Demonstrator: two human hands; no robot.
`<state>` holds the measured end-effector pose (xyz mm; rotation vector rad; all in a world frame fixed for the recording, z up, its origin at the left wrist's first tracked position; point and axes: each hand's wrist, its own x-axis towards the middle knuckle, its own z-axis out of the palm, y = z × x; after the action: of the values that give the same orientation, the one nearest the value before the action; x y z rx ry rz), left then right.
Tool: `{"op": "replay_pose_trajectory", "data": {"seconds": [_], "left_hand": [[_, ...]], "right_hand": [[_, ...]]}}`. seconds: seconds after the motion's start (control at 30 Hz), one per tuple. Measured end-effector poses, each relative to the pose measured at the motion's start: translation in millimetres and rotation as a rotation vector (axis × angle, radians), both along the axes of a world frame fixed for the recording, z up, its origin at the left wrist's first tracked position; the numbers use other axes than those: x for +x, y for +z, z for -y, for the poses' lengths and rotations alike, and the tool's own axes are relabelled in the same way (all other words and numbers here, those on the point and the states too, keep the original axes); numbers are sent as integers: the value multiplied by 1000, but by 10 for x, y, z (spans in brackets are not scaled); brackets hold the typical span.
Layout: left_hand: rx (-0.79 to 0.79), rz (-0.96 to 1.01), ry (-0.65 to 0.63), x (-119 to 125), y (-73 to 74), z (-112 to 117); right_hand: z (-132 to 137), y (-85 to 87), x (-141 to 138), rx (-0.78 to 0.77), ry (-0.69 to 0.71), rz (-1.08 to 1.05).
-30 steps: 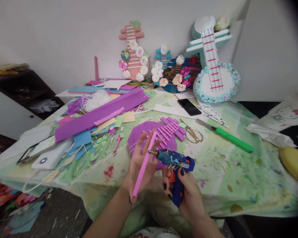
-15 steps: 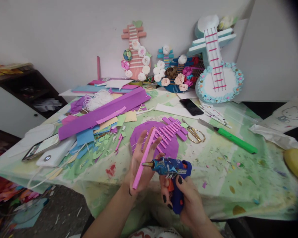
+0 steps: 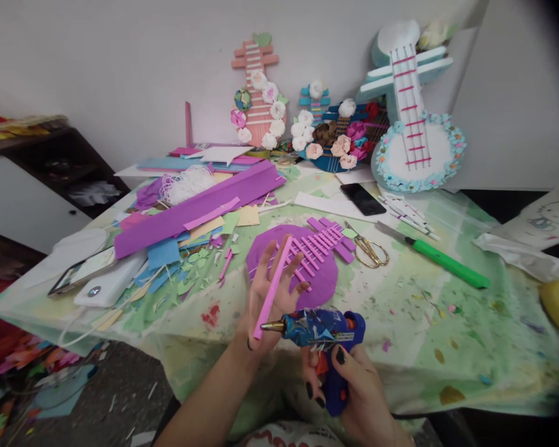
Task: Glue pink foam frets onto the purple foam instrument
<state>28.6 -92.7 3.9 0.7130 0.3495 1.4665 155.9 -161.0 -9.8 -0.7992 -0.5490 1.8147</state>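
My left hand (image 3: 274,287) is turned palm up with its fingers apart, and a narrow pink-purple strip (image 3: 272,290) lies along the palm and fingers. A blue hot glue gun (image 3: 323,329) is gripped in my right hand (image 3: 354,385), fingers wrapped round its handle and trigger. Its metal tip is at the strip's lower end, near my left wrist. Just beyond my left hand lies a purple guitar-shaped craft (image 3: 323,282) with thin crossbars and strings along its neck; my hand hides part of its round body.
Gold-handled scissors (image 3: 372,252) and a green-handled knife (image 3: 449,264) lie to the right. A black phone (image 3: 363,198) is behind them. Paper scraps (image 3: 195,267) and a long purple sheet (image 3: 200,211) cover the left. Decorated guitars (image 3: 419,143) lean on the wall.
The glue gun's tip has moved down the strip toward its lower end near my wrist. Both hands keep their holds, and the view has shifted slightly.
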Motion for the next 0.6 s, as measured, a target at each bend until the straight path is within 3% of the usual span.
{"op": "replay_pose_trajectory", "data": {"seconds": [0.27, 0.6], "left_hand": [[-55, -63, 42, 36, 86, 7], [-21, -42, 33, 47, 22, 8]], "right_hand": [[57, 56, -23, -44, -10, -16], [28, 12, -44, -36, -43, -64]]}}
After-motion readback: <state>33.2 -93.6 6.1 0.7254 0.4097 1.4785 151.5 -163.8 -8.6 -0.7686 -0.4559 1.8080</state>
